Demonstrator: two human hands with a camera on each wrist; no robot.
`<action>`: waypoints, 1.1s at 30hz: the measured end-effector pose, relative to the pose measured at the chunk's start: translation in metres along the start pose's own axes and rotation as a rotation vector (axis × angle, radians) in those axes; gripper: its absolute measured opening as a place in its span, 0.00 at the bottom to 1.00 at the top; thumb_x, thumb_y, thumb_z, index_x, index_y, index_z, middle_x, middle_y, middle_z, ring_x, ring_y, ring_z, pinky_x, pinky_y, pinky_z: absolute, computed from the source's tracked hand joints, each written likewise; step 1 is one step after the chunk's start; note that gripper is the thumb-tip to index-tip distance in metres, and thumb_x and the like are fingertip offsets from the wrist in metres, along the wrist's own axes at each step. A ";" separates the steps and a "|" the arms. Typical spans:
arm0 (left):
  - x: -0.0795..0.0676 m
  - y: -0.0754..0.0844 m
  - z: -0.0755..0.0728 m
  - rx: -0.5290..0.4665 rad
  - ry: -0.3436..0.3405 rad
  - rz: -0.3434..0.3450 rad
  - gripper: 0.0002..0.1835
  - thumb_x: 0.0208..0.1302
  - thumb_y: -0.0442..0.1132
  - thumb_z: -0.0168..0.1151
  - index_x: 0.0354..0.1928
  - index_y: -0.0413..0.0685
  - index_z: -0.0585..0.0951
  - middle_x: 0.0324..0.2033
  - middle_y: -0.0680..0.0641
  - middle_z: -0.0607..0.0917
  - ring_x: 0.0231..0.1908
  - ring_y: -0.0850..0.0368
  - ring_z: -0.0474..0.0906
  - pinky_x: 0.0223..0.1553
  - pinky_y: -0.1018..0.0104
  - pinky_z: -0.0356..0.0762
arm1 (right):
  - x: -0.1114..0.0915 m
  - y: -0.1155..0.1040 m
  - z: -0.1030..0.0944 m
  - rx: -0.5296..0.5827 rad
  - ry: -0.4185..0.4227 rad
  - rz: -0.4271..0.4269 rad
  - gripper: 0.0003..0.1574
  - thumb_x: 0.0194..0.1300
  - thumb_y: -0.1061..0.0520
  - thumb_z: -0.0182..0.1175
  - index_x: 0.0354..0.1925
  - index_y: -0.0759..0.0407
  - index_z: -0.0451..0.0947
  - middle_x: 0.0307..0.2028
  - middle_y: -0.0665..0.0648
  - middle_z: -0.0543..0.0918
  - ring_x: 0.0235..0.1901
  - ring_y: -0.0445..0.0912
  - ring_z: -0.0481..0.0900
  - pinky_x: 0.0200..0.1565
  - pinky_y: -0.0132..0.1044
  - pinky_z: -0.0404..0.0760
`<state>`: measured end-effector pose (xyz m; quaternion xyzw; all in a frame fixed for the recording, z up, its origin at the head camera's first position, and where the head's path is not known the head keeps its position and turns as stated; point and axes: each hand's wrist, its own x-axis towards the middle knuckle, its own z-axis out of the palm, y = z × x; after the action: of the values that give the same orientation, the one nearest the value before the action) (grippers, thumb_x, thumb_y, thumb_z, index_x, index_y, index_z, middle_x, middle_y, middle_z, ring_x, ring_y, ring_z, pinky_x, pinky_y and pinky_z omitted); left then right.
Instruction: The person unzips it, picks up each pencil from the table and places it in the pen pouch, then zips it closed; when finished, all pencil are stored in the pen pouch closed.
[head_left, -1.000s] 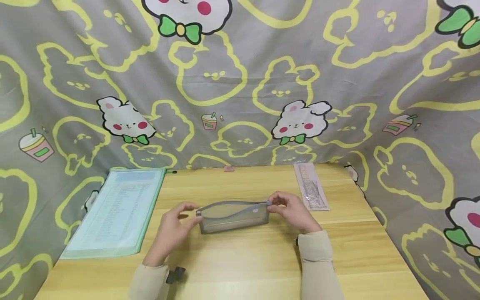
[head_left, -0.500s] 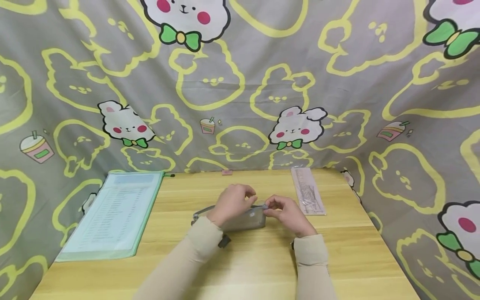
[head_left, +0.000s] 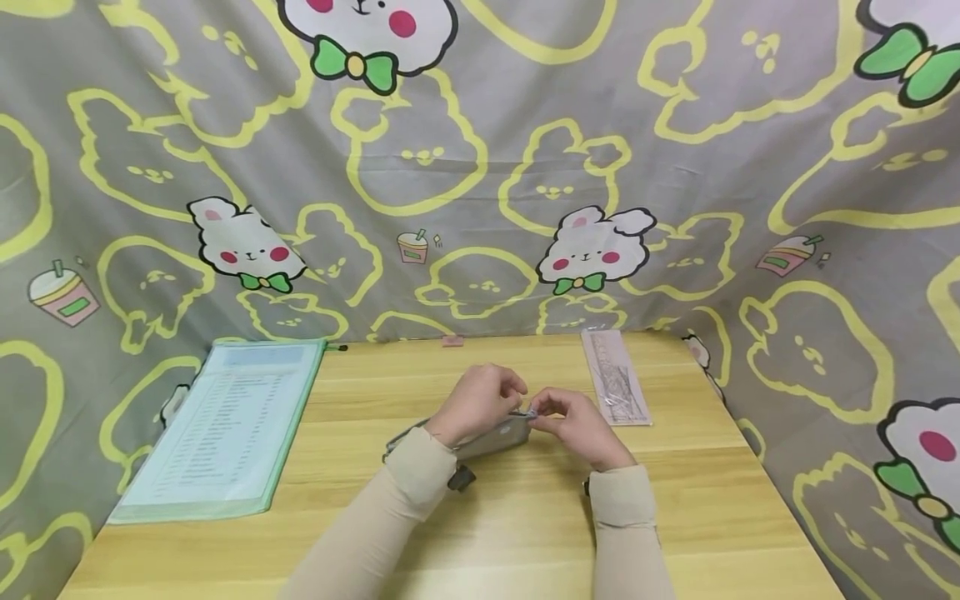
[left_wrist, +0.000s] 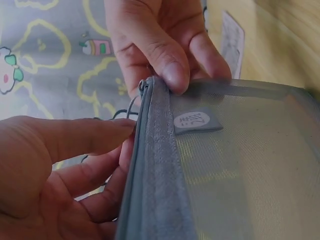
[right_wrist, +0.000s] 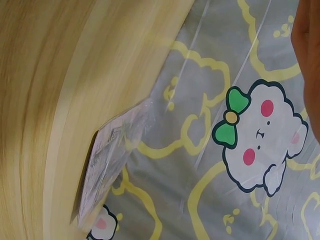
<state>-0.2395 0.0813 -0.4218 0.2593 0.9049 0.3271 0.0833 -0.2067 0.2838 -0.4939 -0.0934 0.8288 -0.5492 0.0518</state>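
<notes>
A grey see-through mesh zip pouch (head_left: 495, 442) stands on the table between both hands, partly hidden behind the left forearm. Its small round label (left_wrist: 192, 120) shows below the zip tape in the left wrist view. With thumb and forefinger, my left hand (head_left: 480, 400) pinches the thin loop of the zipper pull (left_wrist: 131, 107) at the pouch's right end. Facing it, my right hand (head_left: 576, 425) pinches the pouch's right top corner, its thumb pressed on the mesh beside the slider (left_wrist: 143, 86). Only an edge of the right hand shows in the right wrist view.
A mint-edged document folder (head_left: 225, 425) lies on the left of the table (head_left: 525, 542). At back right is a flat pink item in clear wrapping (head_left: 617, 379). A small pink block (head_left: 452, 341) sits at the rear edge, before the patterned curtain (head_left: 480, 192).
My left hand has left the pouch's left end and crossed to its right end, where it now pinches the zipper pull. The right hand keeps its grip on the right corner.
</notes>
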 end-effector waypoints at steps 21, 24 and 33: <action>-0.013 -0.018 -0.001 0.444 0.096 0.524 0.03 0.65 0.35 0.72 0.36 0.51 0.91 0.37 0.54 0.91 0.42 0.57 0.83 0.48 0.64 0.84 | -0.005 0.001 -0.004 0.035 0.016 0.022 0.05 0.67 0.62 0.70 0.41 0.57 0.83 0.39 0.57 0.86 0.44 0.50 0.85 0.48 0.44 0.86; -0.016 -0.020 -0.002 0.485 0.117 0.544 0.02 0.63 0.36 0.73 0.34 0.52 0.90 0.37 0.55 0.91 0.42 0.57 0.83 0.48 0.62 0.84 | -0.005 0.003 -0.002 0.025 0.010 0.027 0.05 0.67 0.62 0.70 0.41 0.57 0.84 0.39 0.56 0.86 0.44 0.49 0.85 0.48 0.42 0.86; -0.033 -0.046 -0.014 0.520 0.226 0.529 0.04 0.57 0.38 0.73 0.32 0.58 0.89 0.34 0.59 0.88 0.42 0.57 0.81 0.45 0.59 0.82 | -0.005 0.006 -0.003 -0.001 0.024 0.026 0.05 0.67 0.60 0.71 0.41 0.55 0.84 0.40 0.54 0.87 0.47 0.50 0.84 0.48 0.44 0.84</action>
<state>-0.2345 0.0265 -0.4409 0.4584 0.8630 0.1236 -0.1724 -0.2026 0.2896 -0.4982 -0.0763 0.8308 -0.5491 0.0488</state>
